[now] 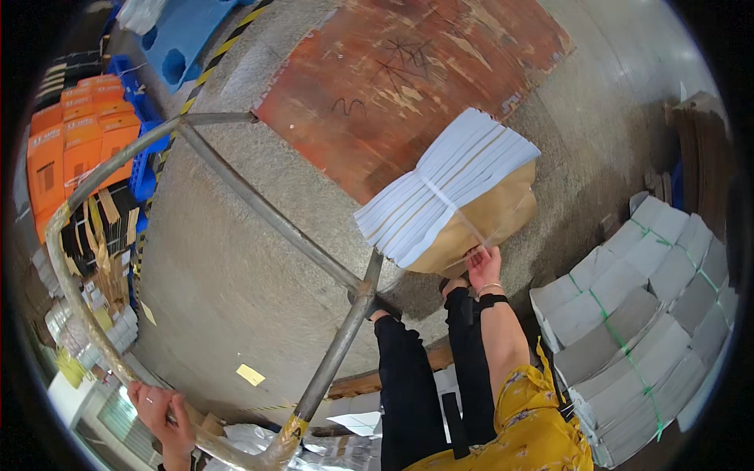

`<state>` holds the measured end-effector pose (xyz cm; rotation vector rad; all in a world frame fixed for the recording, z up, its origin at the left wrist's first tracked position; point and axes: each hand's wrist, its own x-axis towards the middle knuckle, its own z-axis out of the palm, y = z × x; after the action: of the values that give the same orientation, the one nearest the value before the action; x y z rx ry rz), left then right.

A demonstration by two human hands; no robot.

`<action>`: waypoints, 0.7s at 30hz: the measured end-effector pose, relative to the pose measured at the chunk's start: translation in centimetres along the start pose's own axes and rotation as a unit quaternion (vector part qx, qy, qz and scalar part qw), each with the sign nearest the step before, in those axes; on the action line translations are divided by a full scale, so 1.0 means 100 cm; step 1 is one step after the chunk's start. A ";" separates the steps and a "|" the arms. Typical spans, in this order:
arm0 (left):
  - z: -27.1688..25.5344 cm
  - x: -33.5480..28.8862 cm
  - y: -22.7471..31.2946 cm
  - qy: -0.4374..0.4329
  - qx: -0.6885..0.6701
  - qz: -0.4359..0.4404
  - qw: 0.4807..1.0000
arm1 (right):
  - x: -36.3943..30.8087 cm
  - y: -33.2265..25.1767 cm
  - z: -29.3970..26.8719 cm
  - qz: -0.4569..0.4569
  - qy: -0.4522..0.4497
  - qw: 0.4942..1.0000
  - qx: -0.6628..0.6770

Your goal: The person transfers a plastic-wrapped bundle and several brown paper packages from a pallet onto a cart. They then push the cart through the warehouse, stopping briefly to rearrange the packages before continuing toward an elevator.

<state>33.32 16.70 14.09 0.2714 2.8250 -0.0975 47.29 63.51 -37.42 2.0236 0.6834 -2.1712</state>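
- Nearest, the left hand [167, 418] rests on the near stretch of the bent metal frame [330, 357]; its fingers are curled round the tube, though how tightly I cannot tell.
- On the floor [212, 306], inside the frame's outline, lies a yellow slip [250, 374], well apart from both hands.
- At right, a stack [628, 349] of grey-white sheets stands in rows, crossed by green twine [609, 323].
- The right hand [484, 269] is at the near side of the bundle [473, 191], its fingers bent narrow on the lower end of the pale strap [438, 194].
- The bundle, white sheets fanned above brown ones, is tilted and covers the near corner of the red-brown board [416, 86]; whether the board, the floor or the hand bears its weight I cannot tell.
- How far along, as I judge it: the strapping is done, since the strap crosses the bundle's middle and pinches it; the hold by the strap is made too. Letting go is not yet done.
- The board reaches away past the bundle, its left corner just beside one end of the frame.
- Farther off, beyond the striped tape [206, 74], are orange boxes [82, 137] and a blue pallet [174, 43].
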 end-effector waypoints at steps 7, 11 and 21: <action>-0.009 0.006 0.006 0.037 -0.019 0.018 0.999 | -0.021 -0.023 0.033 0.004 0.046 0.997 -0.064; -0.012 0.009 0.003 0.073 -0.045 0.041 0.995 | -0.068 -0.038 0.066 -0.032 0.080 0.988 -0.128; -0.012 0.001 -0.014 0.137 -0.095 0.066 0.984 | -0.156 -0.065 0.170 -0.107 0.088 0.966 -0.220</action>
<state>32.65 15.50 15.28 0.4590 3.0484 0.2562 31.03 59.23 -20.38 1.9828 1.3279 -1.7328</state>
